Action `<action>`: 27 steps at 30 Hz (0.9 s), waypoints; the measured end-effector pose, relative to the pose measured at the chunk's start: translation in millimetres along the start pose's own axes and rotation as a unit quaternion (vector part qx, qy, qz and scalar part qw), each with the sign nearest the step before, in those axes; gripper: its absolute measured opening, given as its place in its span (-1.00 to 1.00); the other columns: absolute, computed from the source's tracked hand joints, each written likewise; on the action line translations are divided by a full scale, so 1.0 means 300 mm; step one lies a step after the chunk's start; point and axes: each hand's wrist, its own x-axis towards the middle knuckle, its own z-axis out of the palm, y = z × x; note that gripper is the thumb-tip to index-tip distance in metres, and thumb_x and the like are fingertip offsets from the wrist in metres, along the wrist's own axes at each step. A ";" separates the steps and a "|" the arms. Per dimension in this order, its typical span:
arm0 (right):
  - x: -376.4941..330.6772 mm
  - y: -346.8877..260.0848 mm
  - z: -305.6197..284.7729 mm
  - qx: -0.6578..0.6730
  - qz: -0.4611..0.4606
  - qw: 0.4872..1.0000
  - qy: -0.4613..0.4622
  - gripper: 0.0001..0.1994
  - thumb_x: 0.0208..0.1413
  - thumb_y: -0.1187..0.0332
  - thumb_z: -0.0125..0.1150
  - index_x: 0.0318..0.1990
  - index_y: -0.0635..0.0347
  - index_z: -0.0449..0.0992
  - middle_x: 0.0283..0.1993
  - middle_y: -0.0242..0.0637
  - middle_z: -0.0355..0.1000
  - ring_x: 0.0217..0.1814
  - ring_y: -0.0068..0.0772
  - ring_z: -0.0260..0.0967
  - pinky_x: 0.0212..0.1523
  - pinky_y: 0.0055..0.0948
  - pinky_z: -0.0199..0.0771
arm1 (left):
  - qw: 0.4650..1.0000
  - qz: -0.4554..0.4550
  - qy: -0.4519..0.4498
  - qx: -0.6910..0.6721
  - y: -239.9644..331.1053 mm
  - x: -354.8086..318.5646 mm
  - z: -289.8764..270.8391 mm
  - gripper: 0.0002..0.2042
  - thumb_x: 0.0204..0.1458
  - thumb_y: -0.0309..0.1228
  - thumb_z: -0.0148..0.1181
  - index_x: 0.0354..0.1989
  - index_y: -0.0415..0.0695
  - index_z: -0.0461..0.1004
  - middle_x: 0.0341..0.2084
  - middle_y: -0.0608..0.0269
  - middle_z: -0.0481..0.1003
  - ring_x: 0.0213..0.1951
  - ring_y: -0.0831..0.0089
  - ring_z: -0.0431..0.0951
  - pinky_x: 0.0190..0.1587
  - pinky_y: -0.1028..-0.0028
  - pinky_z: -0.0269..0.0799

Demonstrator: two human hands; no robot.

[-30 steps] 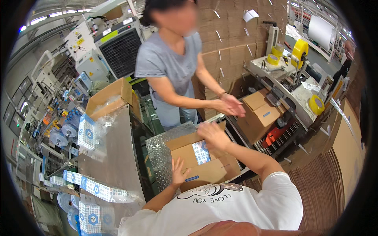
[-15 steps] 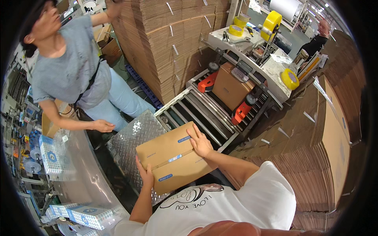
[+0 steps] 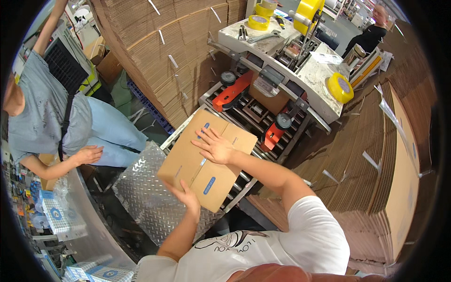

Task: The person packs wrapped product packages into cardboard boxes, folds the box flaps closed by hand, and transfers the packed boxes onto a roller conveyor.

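Note:
A closed brown cardboard box [image 3: 188, 155] with blue oval marks and a taped seam lies tilted across the end of the roller conveyor [image 3: 237, 188] and the diamond-plate metal surface [image 3: 145, 183]. My right hand [image 3: 217, 148] rests flat on the box's top, fingers spread. At the near left side of the box, my left hand [image 3: 189, 196] holds its edge; the thumb shows against the side, and some fingertips are hidden. Ahead on the rollers, another brown box [image 3: 268, 96] sits inside the taping machine [image 3: 319, 84], partly covered by its frame.
Orange side guides [image 3: 232, 91] flank the machine's mouth. Tall stacks of flat cardboard stand behind [image 3: 155, 51] and at right [image 3: 329, 202]. Yellow tape rolls [image 3: 340, 88] and a wrench [image 3: 264, 36] lie on the machine. A co-worker [image 3: 51, 108] stands at left; another person [image 3: 369, 35] is farther back.
The box has moved forward onto the rollers and turned. My right hand has shifted from its far edge to flat on top. The box ahead has gone deeper into the machine.

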 end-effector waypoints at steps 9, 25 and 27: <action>-0.060 0.432 -0.180 -0.081 0.153 0.985 0.016 -0.47 0.23 0.12 -0.17 0.37 -0.10 0.12 0.46 -0.14 -0.04 0.53 -0.09 -0.22 0.47 -0.04 -0.32 | 0.992 0.086 -0.065 0.069 0.047 0.108 0.585 -0.32 0.18 -0.44 0.02 0.36 -0.41 -0.21 0.36 -0.30 -0.17 0.40 -0.05 -0.12 0.41 0.21 -0.20; -0.573 -0.637 -0.710 0.113 0.209 0.970 0.059 -0.71 -0.16 0.63 0.04 -0.23 0.18 0.54 -0.32 -0.17 0.52 -0.23 -0.12 0.48 -0.20 -0.22 0.48 | 0.772 0.256 -0.190 0.550 -0.255 0.333 -0.946 -0.54 -0.27 -0.26 0.36 -0.17 -0.30 0.51 -0.04 -0.20 0.43 0.12 -0.08 0.35 0.26 -0.02 0.10; -0.647 -0.699 -1.024 -0.103 0.232 0.929 0.270 -0.71 -0.21 0.68 0.07 -0.28 0.21 0.52 -0.30 -0.11 0.46 -0.18 -0.04 0.42 -0.14 -0.17 0.44 | 0.689 0.098 -0.196 0.691 -0.070 0.296 -1.181 -0.34 -0.18 -0.22 0.35 0.14 -0.27 0.33 0.28 -0.16 0.11 0.36 -0.13 -0.07 0.36 -0.05 -0.21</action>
